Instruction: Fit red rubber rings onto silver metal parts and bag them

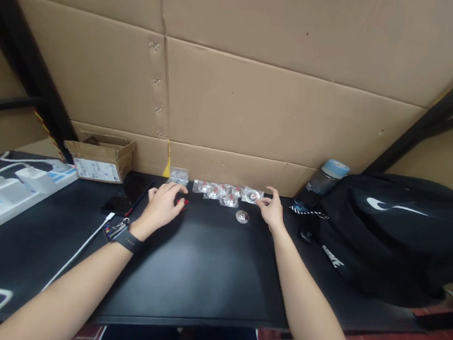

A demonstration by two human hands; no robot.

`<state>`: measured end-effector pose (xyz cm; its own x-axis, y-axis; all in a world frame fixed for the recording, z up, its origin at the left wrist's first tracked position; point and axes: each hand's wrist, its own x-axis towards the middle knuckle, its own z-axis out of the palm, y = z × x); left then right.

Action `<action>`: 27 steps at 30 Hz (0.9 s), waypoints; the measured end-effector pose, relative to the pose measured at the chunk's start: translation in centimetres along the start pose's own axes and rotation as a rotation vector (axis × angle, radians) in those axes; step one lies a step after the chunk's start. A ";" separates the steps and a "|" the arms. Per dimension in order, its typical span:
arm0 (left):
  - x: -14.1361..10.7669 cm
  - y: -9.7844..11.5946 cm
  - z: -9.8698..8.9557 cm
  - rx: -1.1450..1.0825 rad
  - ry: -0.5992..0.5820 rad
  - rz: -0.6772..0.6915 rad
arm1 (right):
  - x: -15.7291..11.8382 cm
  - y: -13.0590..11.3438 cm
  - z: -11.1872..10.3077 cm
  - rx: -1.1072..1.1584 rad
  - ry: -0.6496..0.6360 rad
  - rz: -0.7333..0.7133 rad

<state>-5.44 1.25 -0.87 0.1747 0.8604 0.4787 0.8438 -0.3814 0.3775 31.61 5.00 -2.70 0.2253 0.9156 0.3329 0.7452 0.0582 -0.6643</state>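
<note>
My left hand (164, 206) hovers low over the left part of the black tabletop, fingers bent and apart from the thumb. Small red objects (183, 203) lie beside its thumb, partly covered by the hand. Just beyond its fingertips is a stack of clear plastic sleeves (178, 175). My right hand (272, 211) has its thumb and a fingertip at the right edge of a clear packet (252, 196) with a round silvery disc inside; another finger is raised. Left of it lie several similar packets (220, 192) with red marks. A bare round metal disc (242, 216) rests in front of them.
A cardboard wall (258, 108) closes off the back. On the left are a dark phone (127, 194), an open cardboard box (103, 158) and a white power strip (10, 200) with cables. A blue-capped bottle (321, 185) and a black backpack (394, 238) stand on the right.
</note>
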 end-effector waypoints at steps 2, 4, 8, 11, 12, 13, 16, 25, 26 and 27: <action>0.3 -1.4 -0.3 0.046 -0.040 -0.017 | 0.2 0.8 0.4 -0.063 -0.001 0.088; 0.4 -2.5 -0.4 0.077 -0.102 -0.020 | 0.3 0.9 1.0 -0.148 0.014 0.102; 0.3 -3.6 -0.1 0.083 -0.198 0.024 | 0.3 0.3 1.0 -0.203 0.090 -0.062; 0.1 -3.6 0.4 0.074 -0.226 0.079 | -0.4 -0.6 0.0 -0.084 -0.182 -0.306; 0.1 -3.4 0.5 0.072 -0.232 0.090 | -0.7 -0.9 -0.3 -0.054 -0.295 -0.359; 0.0 -3.2 0.6 0.069 -0.235 0.099 | -1.1 -1.3 -0.5 -0.041 -0.388 -0.388; -0.2 -2.3 0.7 0.060 -0.239 0.142 | -2.0 -2.2 -0.6 -0.057 -0.512 -0.390; -0.6 0.8 1.1 -0.102 -0.218 0.213 | -2.3 -3.1 -0.7 -0.014 -0.510 -0.335; -0.7 1.1 1.1 -0.124 -0.210 0.215 | -2.4 -3.3 -0.8 0.005 -0.504 -0.340; -0.7 1.3 1.1 -0.141 -0.201 0.218 | -2.6 -3.6 -0.8 0.032 -0.498 -0.347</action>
<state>-3.89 0.53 -1.55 0.4521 0.7973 0.3998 0.6991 -0.5951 0.3964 28.83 2.11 -0.57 -0.3544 0.9165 0.1856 0.7015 0.3918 -0.5953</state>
